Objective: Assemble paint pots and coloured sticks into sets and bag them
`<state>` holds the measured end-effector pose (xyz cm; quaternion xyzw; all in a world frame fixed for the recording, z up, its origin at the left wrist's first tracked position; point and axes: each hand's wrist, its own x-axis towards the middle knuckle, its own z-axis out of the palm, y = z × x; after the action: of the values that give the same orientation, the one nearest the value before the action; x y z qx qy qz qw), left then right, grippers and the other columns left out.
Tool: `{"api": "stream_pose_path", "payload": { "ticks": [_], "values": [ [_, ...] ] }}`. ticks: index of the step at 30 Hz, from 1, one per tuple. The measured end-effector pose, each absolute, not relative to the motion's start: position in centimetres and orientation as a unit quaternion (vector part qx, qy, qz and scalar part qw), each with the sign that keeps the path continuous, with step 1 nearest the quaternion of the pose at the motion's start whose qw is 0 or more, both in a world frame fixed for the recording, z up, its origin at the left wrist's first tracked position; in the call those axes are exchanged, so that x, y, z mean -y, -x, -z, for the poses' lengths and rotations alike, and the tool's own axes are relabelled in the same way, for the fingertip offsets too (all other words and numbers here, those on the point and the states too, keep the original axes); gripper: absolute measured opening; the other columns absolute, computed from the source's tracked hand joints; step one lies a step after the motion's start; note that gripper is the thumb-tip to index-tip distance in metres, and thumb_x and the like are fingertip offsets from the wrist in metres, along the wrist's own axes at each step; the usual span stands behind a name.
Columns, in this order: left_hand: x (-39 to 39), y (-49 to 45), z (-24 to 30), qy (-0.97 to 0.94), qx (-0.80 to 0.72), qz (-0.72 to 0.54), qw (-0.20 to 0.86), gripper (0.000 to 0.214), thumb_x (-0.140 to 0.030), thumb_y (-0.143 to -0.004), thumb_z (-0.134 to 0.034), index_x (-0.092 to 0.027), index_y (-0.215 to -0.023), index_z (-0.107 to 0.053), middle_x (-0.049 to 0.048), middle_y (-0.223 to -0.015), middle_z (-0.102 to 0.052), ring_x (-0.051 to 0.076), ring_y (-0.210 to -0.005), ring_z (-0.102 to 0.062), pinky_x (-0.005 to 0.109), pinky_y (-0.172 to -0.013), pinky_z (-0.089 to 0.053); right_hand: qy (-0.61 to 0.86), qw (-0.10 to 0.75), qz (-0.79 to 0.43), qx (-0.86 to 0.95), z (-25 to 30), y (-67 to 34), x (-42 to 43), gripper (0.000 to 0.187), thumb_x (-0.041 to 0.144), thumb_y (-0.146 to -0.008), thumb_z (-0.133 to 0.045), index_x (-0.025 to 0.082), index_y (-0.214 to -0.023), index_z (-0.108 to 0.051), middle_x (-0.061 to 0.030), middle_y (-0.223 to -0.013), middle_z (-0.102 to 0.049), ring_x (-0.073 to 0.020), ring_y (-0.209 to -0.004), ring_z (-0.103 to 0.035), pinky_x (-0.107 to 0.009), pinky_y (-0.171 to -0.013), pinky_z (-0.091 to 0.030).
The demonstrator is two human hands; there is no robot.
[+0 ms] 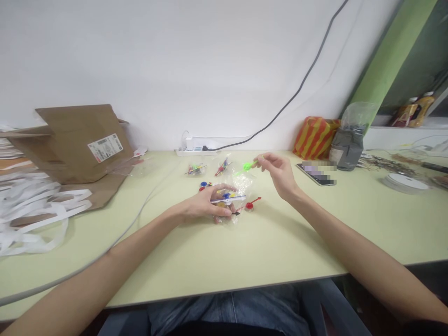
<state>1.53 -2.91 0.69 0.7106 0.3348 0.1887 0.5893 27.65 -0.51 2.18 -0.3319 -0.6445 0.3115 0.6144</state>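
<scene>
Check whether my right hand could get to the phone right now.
Probably yes: the phone lies to the right of the right hand, nothing visible between them, though that hand pinches a green piece.

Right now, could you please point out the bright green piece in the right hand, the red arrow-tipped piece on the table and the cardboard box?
Bright green piece [247, 166]: head view, rounded part.
Red arrow-tipped piece [249, 206]: head view, round part.
Cardboard box [79, 151]: head view, panel beside the label.

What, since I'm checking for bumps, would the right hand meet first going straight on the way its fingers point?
Past the green piece the right hand pinches, probably the clear bag held by the left hand; depth is unclear, so it might pass above.
</scene>
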Motion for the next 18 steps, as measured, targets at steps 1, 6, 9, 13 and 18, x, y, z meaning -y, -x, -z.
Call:
{"api": "stream_pose_path", "payload": {
  "ticks": [1,6,9,13,18],
  "values": [
    [2.9,-1.5,-0.7,-0.711,-0.333,-0.186,0.591,0.075,-0.035,-0.076,-0.083,-0.026,-0.14,-0.045,0.0131,-0.117,-0.07,0.026,-0.101,-0.07,0.028,-0.064,-0.057,0.332,0.595,-0.314,0.661,-2.2,-27.5,0.7,0.026,0.046,-0.085,-0.071,0.019,-0.088,-0.073,-0.0075,-0.087,-0.075,-0.0213,-0.086,-0.068,-0.034,-0.076,-0.051],
    [2.9,-1.5,-0.6,-0.71,-0.333,-0.183,0.593,0.081,-0.034,-0.076,-0.083,-0.027,-0.145,-0.042,0.0119,-0.119,-0.069,0.025,-0.103,-0.07,0.028,-0.068,-0.055,0.305,0.51,-0.306,0.744,-2.4,-26.8,1.6,0.025,0.044,-0.083,-0.075,0.02,-0.09,-0.078,-0.0079,-0.095,-0.078,-0.0234,-0.091,-0.07,-0.036,-0.083,-0.051],
    [3.0,-1.6,-0.8,-0.718,-0.325,-0.174,0.591,0.073,-0.035,-0.076,-0.083,-0.026,-0.14,-0.048,0.0098,-0.115,-0.07,0.026,-0.102,-0.071,0.028,-0.068,-0.054,0.298,0.523,-0.299,0.741,-2.5,-26.3,2.0,0.025,0.043,-0.078,-0.08,0.019,-0.085,-0.076,-0.0075,-0.09,-0.077,-0.0228,-0.085,-0.071,-0.036,-0.081,-0.051],
    [3.2,-1.7,-1.1,-0.721,-0.321,-0.166,0.591,0.071,-0.037,-0.076,-0.083,-0.025,-0.137,-0.05,0.0096,-0.113,-0.07,0.026,-0.103,-0.071,0.03,-0.071,-0.054,0.312,0.562,-0.303,0.704,-2.4,-25.7,2.5,0.032,0.045,-0.073,-0.084,0.019,-0.083,-0.068,-0.0063,-0.083,-0.075,-0.023,-0.081,-0.072,-0.034,-0.073,-0.05],
    [3.2,-1.7,-1.2,-0.733,-0.32,-0.162,0.578,0.064,-0.038,-0.075,-0.083,-0.021,-0.13,-0.054,0.0087,-0.106,-0.071,0.023,-0.097,-0.069,0.03,-0.071,-0.052,0.309,0.5,-0.334,0.737,-1.8,-25.0,2.7,0.031,0.045,-0.076,-0.082,0.018,-0.078,-0.066,-0.0062,-0.084,-0.075,-0.022,-0.083,-0.07,-0.035,-0.077,-0.049]
  ]
}}
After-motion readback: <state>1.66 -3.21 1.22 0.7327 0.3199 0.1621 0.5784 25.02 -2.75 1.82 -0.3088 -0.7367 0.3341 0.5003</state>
